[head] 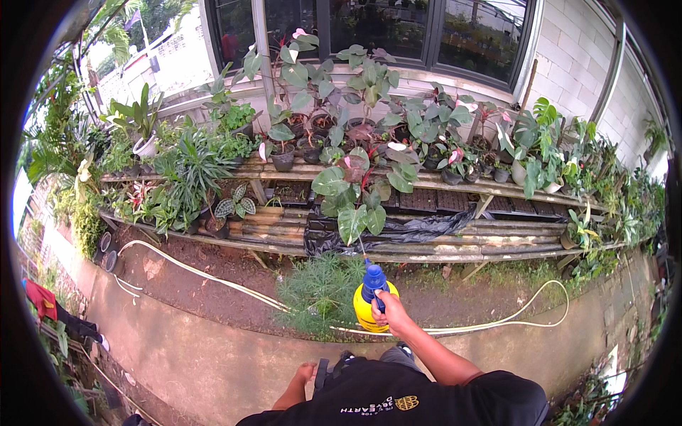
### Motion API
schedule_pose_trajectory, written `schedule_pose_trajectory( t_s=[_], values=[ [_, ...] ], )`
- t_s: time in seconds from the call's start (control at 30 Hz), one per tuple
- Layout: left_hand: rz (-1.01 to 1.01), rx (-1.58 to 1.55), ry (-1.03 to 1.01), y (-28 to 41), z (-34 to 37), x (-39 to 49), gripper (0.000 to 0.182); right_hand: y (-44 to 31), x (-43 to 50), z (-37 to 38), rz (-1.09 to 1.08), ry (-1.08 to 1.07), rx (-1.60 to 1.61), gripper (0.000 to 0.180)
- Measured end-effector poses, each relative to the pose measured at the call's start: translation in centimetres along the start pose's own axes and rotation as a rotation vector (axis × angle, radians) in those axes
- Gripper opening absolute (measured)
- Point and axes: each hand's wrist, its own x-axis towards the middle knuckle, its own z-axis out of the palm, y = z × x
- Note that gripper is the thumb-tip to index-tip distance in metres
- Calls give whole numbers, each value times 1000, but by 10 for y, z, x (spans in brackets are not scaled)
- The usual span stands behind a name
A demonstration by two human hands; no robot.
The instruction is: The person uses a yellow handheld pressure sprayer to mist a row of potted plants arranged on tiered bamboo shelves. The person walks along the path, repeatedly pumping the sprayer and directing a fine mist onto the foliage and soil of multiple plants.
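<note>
A yellow pump sprayer bottle (367,314) with a blue head hangs in front of me, and my right hand (390,310) is closed round its blue handle. Its thin nozzle points towards the large green leaves of a potted philodendron (352,222) on the plant bench. Low beside my body, near a dark strap, is my left hand (306,371); its fingers look curled, and whether it holds anything cannot be made out. Black plastic sheeting (426,229) lies on the lower shelf behind the leaves.
A two-level bench (511,234) carries many potted plants before a window and block wall. A pale hose (213,277) loops along the soil and the path (213,357). Feathery green plants (314,293) grow at the bench's foot. Another person (50,309) is at the far left.
</note>
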Motion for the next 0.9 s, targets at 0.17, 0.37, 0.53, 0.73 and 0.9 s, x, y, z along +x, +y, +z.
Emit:
schedule_pose_trajectory(
  t_s=[0.17,0.37,0.53,0.73,0.9],
  values=[
    [3,-57,-22,-7,-2,-2,39,1,-3,-2,-33,15,26,48],
    [-65,-21,-6,8,2,-10,41,0,-8,-6,-45,54,44,48],
    [-16,-49,-13,5,1,-1,42,-8,-15,-7,-70,79,59,49],
    [178,241,-1,3,1,5,38,-7,-16,-13,-87,93,46,49],
    [69,65,12,1,4,4,36,-6,-17,-15,-83,96,55,49]
  ],
)
